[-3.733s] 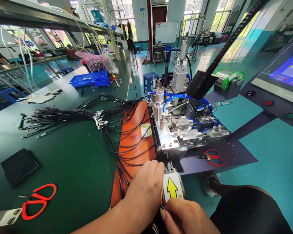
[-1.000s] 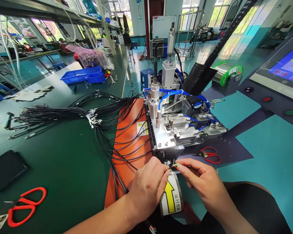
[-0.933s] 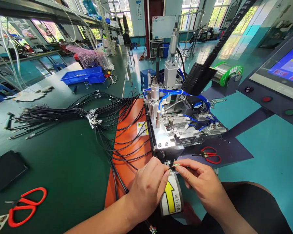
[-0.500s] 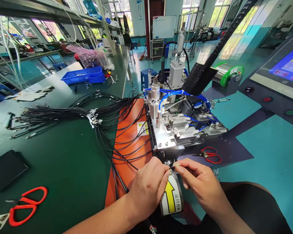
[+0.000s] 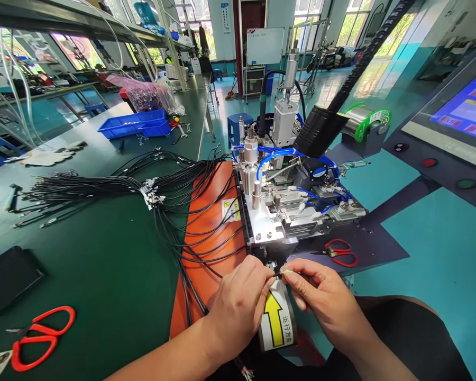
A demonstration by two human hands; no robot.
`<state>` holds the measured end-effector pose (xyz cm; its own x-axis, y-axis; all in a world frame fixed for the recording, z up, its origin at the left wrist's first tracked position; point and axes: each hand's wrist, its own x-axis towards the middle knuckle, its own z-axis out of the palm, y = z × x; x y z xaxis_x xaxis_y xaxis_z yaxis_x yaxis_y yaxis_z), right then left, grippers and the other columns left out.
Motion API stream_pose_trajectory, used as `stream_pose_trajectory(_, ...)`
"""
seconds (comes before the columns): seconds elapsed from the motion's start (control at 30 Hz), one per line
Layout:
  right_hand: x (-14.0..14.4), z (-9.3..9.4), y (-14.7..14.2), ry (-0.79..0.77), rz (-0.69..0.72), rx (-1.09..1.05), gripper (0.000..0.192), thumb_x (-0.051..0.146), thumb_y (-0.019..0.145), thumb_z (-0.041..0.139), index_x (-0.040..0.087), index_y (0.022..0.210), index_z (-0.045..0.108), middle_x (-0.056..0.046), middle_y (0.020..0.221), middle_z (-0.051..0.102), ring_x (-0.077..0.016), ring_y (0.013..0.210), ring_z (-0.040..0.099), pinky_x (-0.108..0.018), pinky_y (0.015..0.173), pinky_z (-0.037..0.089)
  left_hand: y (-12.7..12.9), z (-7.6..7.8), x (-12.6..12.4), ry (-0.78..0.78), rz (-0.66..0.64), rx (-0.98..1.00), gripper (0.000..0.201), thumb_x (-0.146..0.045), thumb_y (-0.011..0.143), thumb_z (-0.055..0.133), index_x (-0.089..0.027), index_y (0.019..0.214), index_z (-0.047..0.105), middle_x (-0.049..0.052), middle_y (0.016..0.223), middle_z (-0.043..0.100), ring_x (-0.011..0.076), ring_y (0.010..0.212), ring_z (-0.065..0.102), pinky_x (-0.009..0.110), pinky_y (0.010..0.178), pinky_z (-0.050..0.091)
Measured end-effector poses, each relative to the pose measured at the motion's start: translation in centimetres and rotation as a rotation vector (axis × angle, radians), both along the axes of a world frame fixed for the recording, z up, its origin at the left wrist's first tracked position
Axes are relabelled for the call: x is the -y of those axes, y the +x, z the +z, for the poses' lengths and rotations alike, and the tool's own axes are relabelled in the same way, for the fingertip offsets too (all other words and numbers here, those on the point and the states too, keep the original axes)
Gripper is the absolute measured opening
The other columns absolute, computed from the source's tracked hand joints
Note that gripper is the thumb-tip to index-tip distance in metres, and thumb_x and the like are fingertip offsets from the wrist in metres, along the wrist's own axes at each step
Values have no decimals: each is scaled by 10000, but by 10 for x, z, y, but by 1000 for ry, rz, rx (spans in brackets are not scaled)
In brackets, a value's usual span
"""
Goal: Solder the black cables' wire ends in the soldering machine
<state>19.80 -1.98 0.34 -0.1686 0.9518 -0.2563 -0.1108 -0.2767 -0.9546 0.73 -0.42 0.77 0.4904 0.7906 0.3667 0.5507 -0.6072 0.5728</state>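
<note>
At the far left of the dark green desk [image 5: 103, 275] lie red-handled scissors [image 5: 39, 330] beside a flat black square pad [image 5: 8, 274], well apart from the hands. Further right, a bundle of thin black cables with metal end connectors [image 5: 115, 188] fans across the desk and over an orange rubber mat [image 5: 210, 233]. The left hand [image 5: 241, 304] rests on the near end of the mat, its thumb and forefinger pinched on a black cable end [image 5: 276, 271] right in front of a silver metal fixture with blue air tubes [image 5: 281, 211]. Just below the fingertips sits a white label with a yellow arrow [image 5: 276, 324]. The right hand [image 5: 321, 299] meets the left, its fingertips pinched narrow on the fine coloured wire strands [image 5: 286, 272] sticking out of that cable end. Beyond it, a second small pair of red scissors [image 5: 341, 252] lies on a dark sheet [image 5: 381, 248]
</note>
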Motion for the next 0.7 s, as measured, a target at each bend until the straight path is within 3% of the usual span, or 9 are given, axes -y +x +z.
stream_pose_trajectory(0.27, -11, 17, 21, 108, 266, 177, 226, 381, 969, 616, 174, 918, 691, 9, 735, 544, -95, 587, 452, -229, 552, 350, 0, 2, 0, 27, -50, 17, 111, -117, 942, 493, -153, 951, 597, 64, 869, 533, 162, 786, 477, 268, 651, 414)
stream_pose_trajectory(0.37, -11, 16, 27, 32, 204, 198, 257, 437, 977, 596, 196, 1025, 669, 16, 704, 542, -107, 604, 480, -223, 541, 343, 0, 1, 0, 35, -21, 18, 117, -122, 951, 485, -146, 953, 599, 62, 862, 530, 155, 780, 482, 273, 670, 425)
stream_pose_trajectory(0.47, -8, 11, 28, -27, 113, 198, 373, 541, 975, 555, 211, 1141, 611, -3, 793, 596, -119, 629, 511, -227, 534, 354, 0, 1, 0, 44, -8, 11, 111, -129, 955, 488, -145, 956, 598, 61, 870, 531, 150, 779, 483, 271, 673, 427)
stream_pose_trajectory(0.57, -5, 8, 26, -17, 124, 235, 409, 586, 973, 529, 198, 1066, 620, -24, 875, 621, -118, 637, 498, -240, 547, 359, 0, 1, 1, 49, -2, 4, 109, -145, 960, 491, -145, 954, 600, 59, 865, 527, 151, 779, 481, 271, 676, 429)
stream_pose_trajectory(0.7, -3, 9, 21, 27, 123, 348, 389, 588, 977, 517, 218, 1042, 616, 12, 712, 562, -132, 636, 484, -249, 563, 363, 0, 1, 1, 35, 9, -22, 144, -164, 972, 474, -144, 943, 613, 56, 845, 519, 151, 758, 473, 276, 669, 427)
